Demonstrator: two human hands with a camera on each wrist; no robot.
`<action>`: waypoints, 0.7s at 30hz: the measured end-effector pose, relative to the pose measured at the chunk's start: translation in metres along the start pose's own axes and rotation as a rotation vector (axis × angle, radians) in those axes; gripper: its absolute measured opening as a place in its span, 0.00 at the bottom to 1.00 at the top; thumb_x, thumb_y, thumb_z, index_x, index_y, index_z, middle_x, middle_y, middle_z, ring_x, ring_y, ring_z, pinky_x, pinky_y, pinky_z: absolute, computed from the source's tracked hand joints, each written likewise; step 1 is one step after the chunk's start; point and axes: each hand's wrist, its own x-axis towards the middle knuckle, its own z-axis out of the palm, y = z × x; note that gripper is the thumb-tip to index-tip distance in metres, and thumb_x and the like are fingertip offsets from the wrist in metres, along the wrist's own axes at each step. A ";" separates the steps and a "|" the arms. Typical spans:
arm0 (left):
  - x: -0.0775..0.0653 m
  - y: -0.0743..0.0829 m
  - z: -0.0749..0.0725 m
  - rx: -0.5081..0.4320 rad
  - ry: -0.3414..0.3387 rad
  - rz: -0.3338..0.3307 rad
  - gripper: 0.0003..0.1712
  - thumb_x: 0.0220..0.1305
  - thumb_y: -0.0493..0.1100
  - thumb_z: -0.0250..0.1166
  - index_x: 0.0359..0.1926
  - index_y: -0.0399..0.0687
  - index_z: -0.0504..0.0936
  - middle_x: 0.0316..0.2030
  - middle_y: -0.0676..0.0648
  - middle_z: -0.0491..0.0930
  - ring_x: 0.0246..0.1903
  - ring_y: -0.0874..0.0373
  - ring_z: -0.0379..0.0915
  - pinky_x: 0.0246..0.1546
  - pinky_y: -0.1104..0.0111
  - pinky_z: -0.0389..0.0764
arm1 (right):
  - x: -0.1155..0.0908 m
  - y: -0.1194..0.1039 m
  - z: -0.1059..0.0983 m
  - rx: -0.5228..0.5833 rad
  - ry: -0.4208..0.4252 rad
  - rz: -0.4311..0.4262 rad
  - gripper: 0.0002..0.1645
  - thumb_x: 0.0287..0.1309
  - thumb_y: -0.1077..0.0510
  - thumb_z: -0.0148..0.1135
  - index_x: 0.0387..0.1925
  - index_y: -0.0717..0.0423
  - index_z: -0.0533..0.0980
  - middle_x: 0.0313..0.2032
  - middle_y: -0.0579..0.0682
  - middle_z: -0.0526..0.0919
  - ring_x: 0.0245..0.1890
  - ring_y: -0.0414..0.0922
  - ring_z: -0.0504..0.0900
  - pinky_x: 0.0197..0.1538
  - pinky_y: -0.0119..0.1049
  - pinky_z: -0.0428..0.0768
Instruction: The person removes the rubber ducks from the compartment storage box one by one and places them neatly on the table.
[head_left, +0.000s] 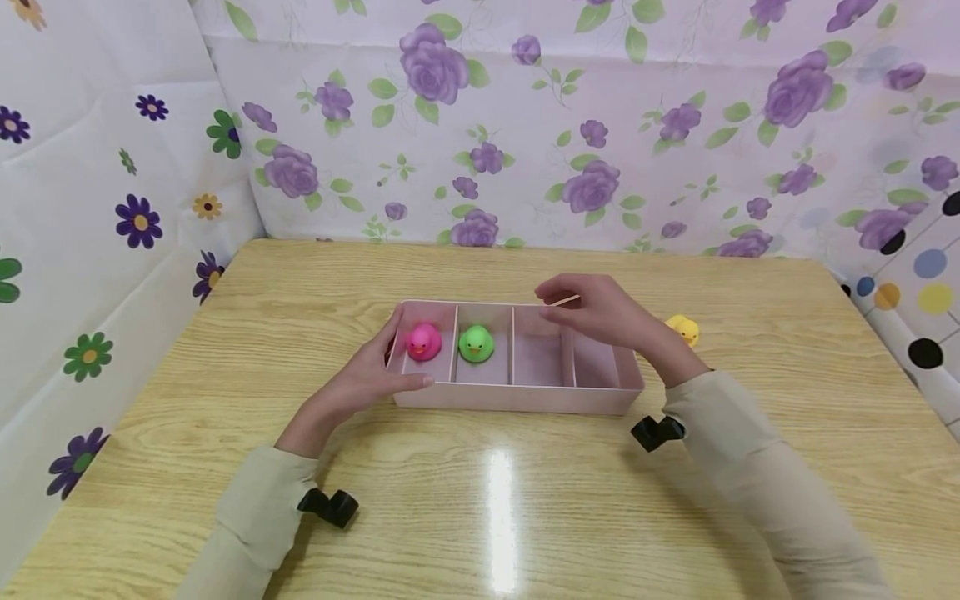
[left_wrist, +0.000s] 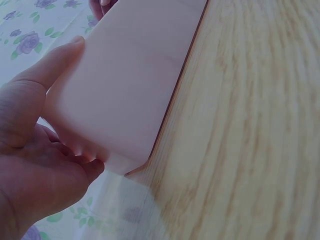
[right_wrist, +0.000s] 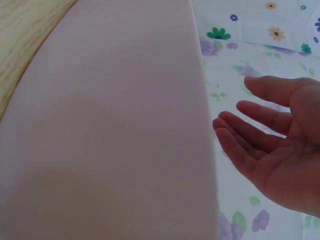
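Note:
A pale pink box (head_left: 517, 398) with a row of compartments lies lengthwise on the table. A pink rubber duck (head_left: 423, 342) sits in its leftmost compartment, and a green rubber duck (head_left: 476, 343) in the one beside it. My left hand (head_left: 367, 375) grips the box's left end, thumb along the front rim and fingers against the end wall; the left wrist view shows those fingers (left_wrist: 92, 167) bent there. Over the right-hand compartments hovers my right hand (head_left: 600, 310), its fingers loosely bent with nothing between them. In the right wrist view its fingers (right_wrist: 240, 150) are apart from the box wall.
A yellow rubber duck (head_left: 684, 330) is on the wooden table (head_left: 420, 517) beyond the box's right end, partly behind my right wrist. Flowered cloth (head_left: 480, 125) hangs along the table's back edge, with patterned cloth at both sides. Black devices (head_left: 330, 507) are strapped at both wrists.

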 end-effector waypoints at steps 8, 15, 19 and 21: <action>0.000 -0.001 0.000 -0.012 -0.001 0.002 0.67 0.58 0.42 0.74 0.80 0.50 0.31 0.79 0.41 0.34 0.77 0.46 0.31 0.74 0.50 0.42 | 0.016 -0.014 0.017 0.009 -0.049 0.004 0.20 0.64 0.66 0.62 0.57 0.69 0.77 0.54 0.63 0.81 0.55 0.55 0.80 0.58 0.46 0.79; 0.000 -0.002 0.000 -0.014 -0.006 0.016 0.67 0.58 0.43 0.74 0.80 0.50 0.31 0.79 0.41 0.34 0.77 0.46 0.31 0.74 0.49 0.42 | 0.028 -0.022 0.032 0.003 -0.104 -0.037 0.20 0.64 0.66 0.62 0.56 0.71 0.77 0.54 0.63 0.81 0.55 0.54 0.80 0.59 0.44 0.78; 0.000 -0.003 0.000 -0.013 -0.003 0.023 0.67 0.58 0.42 0.74 0.80 0.50 0.31 0.79 0.41 0.35 0.77 0.45 0.32 0.74 0.49 0.42 | 0.035 -0.024 0.036 -0.008 -0.137 -0.065 0.21 0.63 0.65 0.63 0.57 0.70 0.77 0.53 0.62 0.82 0.55 0.53 0.80 0.59 0.44 0.78; 0.000 -0.003 0.000 -0.015 0.002 0.026 0.67 0.58 0.41 0.74 0.80 0.50 0.31 0.79 0.40 0.35 0.77 0.46 0.32 0.74 0.49 0.42 | 0.038 -0.026 0.039 -0.013 -0.157 -0.071 0.22 0.63 0.64 0.64 0.57 0.69 0.77 0.54 0.62 0.82 0.55 0.54 0.80 0.60 0.43 0.78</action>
